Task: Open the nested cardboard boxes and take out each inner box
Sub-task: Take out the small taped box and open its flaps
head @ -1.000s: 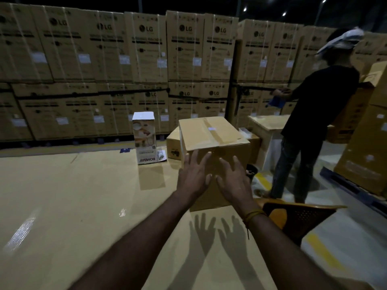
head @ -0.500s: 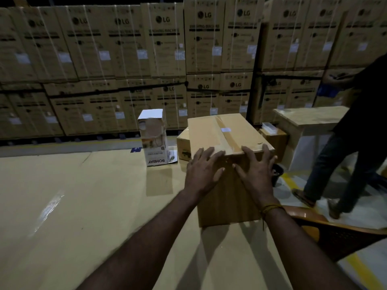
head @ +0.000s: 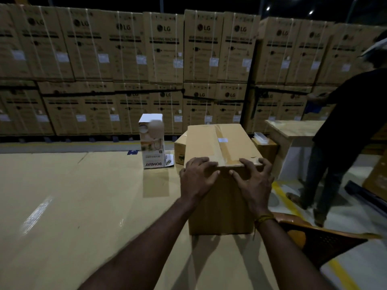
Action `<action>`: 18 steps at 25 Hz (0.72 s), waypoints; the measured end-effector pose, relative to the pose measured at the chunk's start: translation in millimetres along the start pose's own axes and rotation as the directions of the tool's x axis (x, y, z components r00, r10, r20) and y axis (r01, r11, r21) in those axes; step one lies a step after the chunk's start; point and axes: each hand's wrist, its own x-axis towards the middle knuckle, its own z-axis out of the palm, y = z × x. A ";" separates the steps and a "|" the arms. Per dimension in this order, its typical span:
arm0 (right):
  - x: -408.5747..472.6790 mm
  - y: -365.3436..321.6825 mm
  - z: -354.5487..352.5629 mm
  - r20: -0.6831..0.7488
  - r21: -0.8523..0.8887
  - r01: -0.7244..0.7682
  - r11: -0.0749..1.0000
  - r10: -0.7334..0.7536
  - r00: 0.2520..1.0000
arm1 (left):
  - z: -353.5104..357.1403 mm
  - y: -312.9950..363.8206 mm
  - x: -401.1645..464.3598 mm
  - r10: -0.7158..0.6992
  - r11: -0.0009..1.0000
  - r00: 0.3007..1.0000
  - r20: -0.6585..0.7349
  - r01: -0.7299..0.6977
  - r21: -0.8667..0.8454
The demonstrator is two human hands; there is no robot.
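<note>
At the box (head: 222, 147) near edge — both hands (head: 198, 178) (head: 252, 181) curled over the taped (head: 224, 145) top, fingertips hooked, probably to pry flaps.

I am reading "LG" with its round logo on the stacked cartons (head: 165, 49) filling the upper part of the frame, printed near the top of each one, upper and lower rows alike. A darker line beneath looks like "WASHING MACHINE", though blur is making it uncertain. Left of centre, the white retail box (head: 151, 141) is showing "BOMBAY" upside down near its base. The white stickers are staying unreadable.
</note>
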 end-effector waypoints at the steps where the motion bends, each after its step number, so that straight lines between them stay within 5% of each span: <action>1: -13.6 -4.3 -3.2 -0.009 0.011 -0.010 1.000 0.010 1.000 | -8.0 2.2 -9.9 -0.018 1.000 1.000 -0.023 0.018 -0.009; 9: -137.3 -68.9 -33.9 -0.019 0.070 -0.027 0.997 0.028 0.999 | -98.9 4.4 -113.8 -0.070 0.997 0.986 -0.153 0.068 -0.021; 18: -293.8 -157.7 -59.7 -0.060 0.111 -0.036 0.993 0.042 0.997 | -235.5 -12.9 -232.9 -0.095 0.993 0.989 -0.115 0.087 -0.075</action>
